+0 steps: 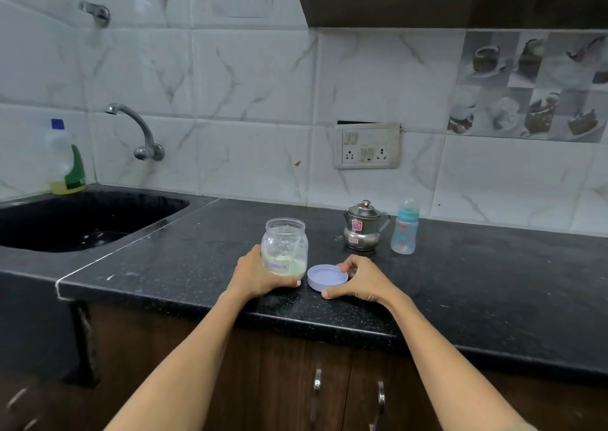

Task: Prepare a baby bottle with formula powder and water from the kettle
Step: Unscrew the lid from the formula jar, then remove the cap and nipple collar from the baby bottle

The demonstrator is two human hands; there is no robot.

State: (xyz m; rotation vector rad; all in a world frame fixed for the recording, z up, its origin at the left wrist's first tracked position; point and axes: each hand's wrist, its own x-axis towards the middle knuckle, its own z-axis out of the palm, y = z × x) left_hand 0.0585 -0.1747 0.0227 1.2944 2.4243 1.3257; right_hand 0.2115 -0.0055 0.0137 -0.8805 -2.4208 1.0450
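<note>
Here the formula jar (285, 248), a clear glass container with its mouth uncovered, stands upright on the black countertop (493, 282) near the front edge, roughly at the centre of the scene. A label reading "Formula" faces the camera, and a small amount of pale powder lies at the bottom, with a pale scoop handle leaning inside. The left hand (255, 274) wraps the jar's lower left side, fingers curled around the base and the thumb tip showing at the near right of the base. Just to the right of the jar, the lilac lid (327, 277) lies flat on the countertop with its inner side up. The right hand (363, 280) is at the lid's right edge, fingers bent narrowly around the rim with the thumb on the near side and the fingertips on the far side; contact appears light, and whether the lid is gripped or only touched cannot be told. Farther back and to the right, a small steel kettle (363, 228) with its lid on stands upright, and the baby bottle (405, 228), capped with a teal collar, stands just to the right of it. At far left are the dark sink (33, 215), a wall tap (138, 131), and a detergent bottle (67, 164).
</note>
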